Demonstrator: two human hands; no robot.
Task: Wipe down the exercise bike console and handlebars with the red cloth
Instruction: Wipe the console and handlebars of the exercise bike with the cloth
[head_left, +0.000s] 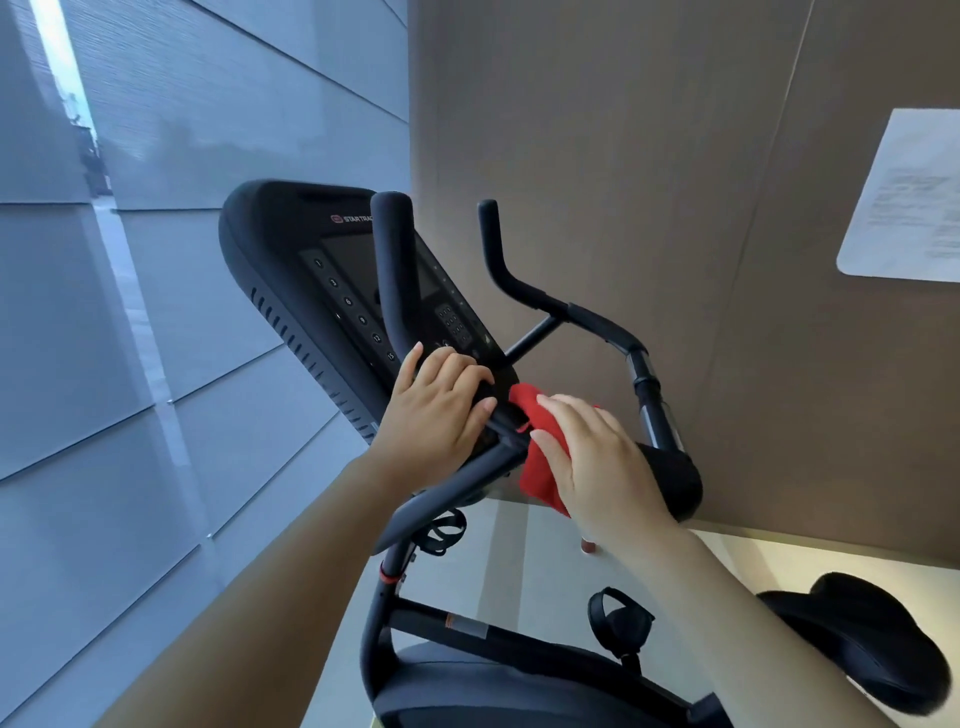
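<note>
The exercise bike stands against a brown panelled wall (649, 130), with a grey blind-covered window (182, 312) to its left. The view is tilted.

**Console.** The black console (291, 270) carries a logo near its top edge, a dark screen and columns of round buttons. Vent slots run along its left side.

**Handlebars.** The near upright horn (392, 260) rises in front of the console face. The far horn (493, 249) rises to the right and continues into a curved bar with a chrome section (641, 364).

**Left hand.** The left hand (439, 410) rests at the lower edge of the console, where the near horn meets the crossbar. The fingers (467, 371) are curled over the black surface and closed onto it.

**Right hand.** The right hand (597, 457) clamps the red cloth (535, 467), with fingers spread across it. The cloth is bunched and pressed against the centre of the handlebar assembly, just below the console and just beside the left hand's fingertips. Part of the cloth hangs below the palm.

**Lower area.** The black saddle (862, 639) lies at lower right. A strapped pedal (621, 621) and the frame tube (498, 631) are visible below the forearms. A printed paper sheet (909, 197) is fixed to the wall at upper right.
</note>
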